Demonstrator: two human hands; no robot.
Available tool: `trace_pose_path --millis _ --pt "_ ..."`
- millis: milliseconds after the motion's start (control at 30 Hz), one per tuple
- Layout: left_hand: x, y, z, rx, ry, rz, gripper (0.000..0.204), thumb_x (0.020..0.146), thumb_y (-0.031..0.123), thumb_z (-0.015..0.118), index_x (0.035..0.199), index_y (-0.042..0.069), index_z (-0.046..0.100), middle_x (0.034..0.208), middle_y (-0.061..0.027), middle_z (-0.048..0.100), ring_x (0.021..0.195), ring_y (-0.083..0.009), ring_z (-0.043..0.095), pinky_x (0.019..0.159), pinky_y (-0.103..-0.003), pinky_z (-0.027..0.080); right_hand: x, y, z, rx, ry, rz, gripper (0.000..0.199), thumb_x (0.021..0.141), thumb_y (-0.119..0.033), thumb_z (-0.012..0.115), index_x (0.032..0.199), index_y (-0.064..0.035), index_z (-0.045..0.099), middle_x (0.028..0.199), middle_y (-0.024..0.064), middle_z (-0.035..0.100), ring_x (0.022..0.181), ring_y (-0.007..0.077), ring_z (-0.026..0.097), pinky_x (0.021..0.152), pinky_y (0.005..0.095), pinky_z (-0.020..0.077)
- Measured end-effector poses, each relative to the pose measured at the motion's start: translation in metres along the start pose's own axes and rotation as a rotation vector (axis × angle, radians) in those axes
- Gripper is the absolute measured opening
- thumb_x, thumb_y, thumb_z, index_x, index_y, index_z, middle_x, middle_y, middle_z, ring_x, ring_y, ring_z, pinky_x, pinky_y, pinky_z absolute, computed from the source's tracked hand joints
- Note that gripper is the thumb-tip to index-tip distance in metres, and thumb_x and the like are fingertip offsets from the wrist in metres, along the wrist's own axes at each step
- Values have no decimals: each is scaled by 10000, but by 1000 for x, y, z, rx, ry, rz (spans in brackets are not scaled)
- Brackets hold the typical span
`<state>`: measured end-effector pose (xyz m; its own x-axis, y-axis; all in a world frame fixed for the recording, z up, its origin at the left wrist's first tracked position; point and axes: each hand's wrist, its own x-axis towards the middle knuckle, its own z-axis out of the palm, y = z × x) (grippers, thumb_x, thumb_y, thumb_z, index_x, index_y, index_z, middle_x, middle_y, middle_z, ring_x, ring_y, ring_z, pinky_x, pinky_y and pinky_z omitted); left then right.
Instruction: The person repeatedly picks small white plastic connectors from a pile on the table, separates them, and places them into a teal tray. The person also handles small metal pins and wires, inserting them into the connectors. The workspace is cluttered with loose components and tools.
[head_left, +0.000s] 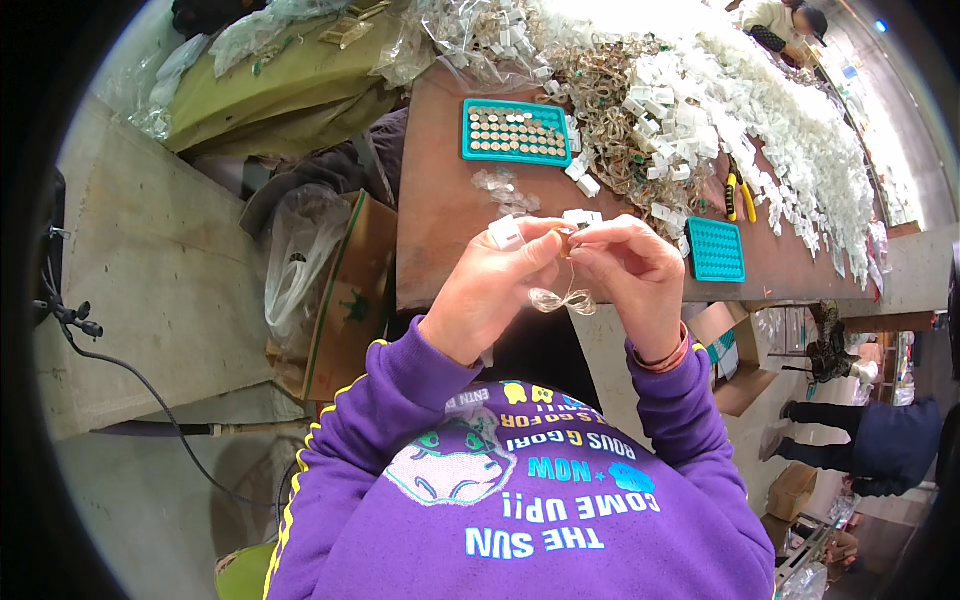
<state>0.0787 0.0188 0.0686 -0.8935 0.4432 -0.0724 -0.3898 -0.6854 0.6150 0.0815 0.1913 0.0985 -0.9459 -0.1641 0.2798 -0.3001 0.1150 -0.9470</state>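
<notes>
Just above the table's near edge, my left hand (505, 270) and my right hand (632, 270) meet with their fingertips pinched together. A small white plastic case (506, 233) shows at my left fingers. Another small white piece (581, 217) is by my right fingertips. Beneath the fingers hangs a coiled bundle of thin wire (562, 301). What exactly sits between the fingertips is partly hidden. Beyond my hands, a teal tray (467, 132) holds rows of round, coin-like silvery discs. Clear plastic bits (503, 190) lie between it and my hands.
A large heap of wire bundles with white cases (650, 110) covers the far table. Yellow-black pliers (740, 195) lie near a second teal tray (716, 250). A cardboard box (345, 290) with a plastic bag stands at left. Other people (890, 435) are at the right.
</notes>
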Motion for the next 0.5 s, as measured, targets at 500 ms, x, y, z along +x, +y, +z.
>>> trace_pose_path --millis 500 --pt "-2 8 -2 1 -43 -89 216 948 188 659 1085 22 634 860 55 544 748 -40 441 671 -205 377 19 -28 -11 -536 -197 -348 107 765 -10 727 856 -28 675 765 105 623 689 269 618 612 316 498"
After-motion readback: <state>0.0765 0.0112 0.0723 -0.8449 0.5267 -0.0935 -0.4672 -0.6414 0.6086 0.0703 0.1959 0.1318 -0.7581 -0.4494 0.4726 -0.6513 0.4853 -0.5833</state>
